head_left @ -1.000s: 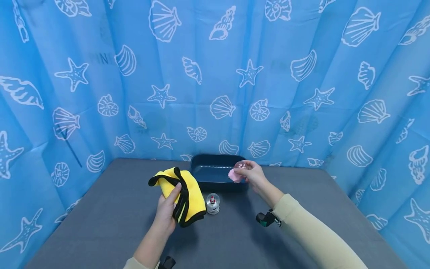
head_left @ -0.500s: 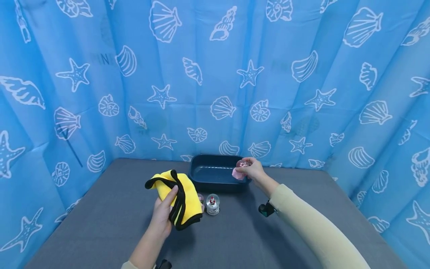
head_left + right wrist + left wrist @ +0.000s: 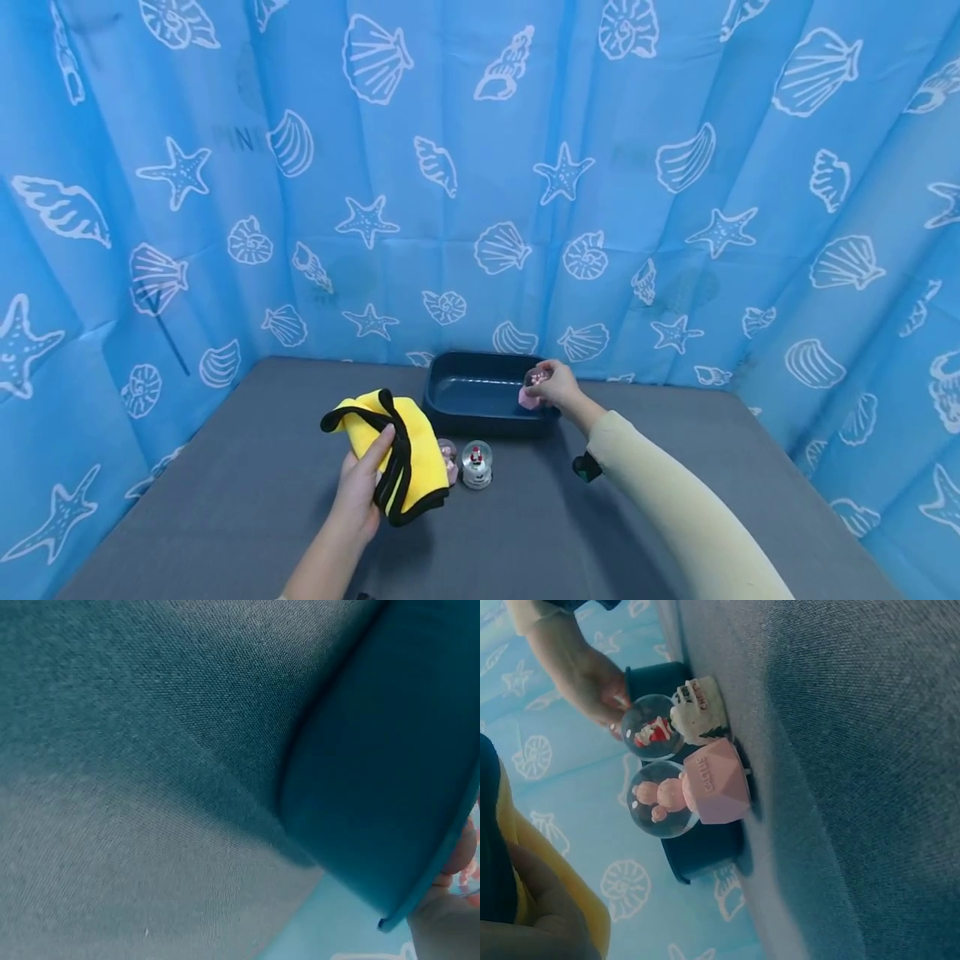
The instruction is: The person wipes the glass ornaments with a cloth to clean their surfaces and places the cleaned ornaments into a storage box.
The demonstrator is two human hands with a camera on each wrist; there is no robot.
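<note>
My left hand (image 3: 358,493) grips a folded yellow cloth (image 3: 426,462) with black edging, raised over the table. My right hand (image 3: 562,390) holds a snow globe with a pink base (image 3: 529,399) by its dome, at the right end of a dark blue rectangular dish (image 3: 483,423). In the right wrist view the dish wall (image 3: 375,772) hides most of that hand. Two more snow globes stand side by side before the dish: one on a faceted pink base (image 3: 718,781), partly behind the cloth in the head view, and one on a white base (image 3: 701,711) with a red-and-white figure inside.
A grey cloth-covered table (image 3: 247,475) lies under everything. Behind and at both sides hangs a blue curtain (image 3: 465,192) printed with white shells and starfish. The dish stands near the table's back edge.
My right hand has carried its snow globe slightly to the right, towards the dish's right end. The cloth in my left hand has shifted left, uncovering part of the standing pink snow globe.
</note>
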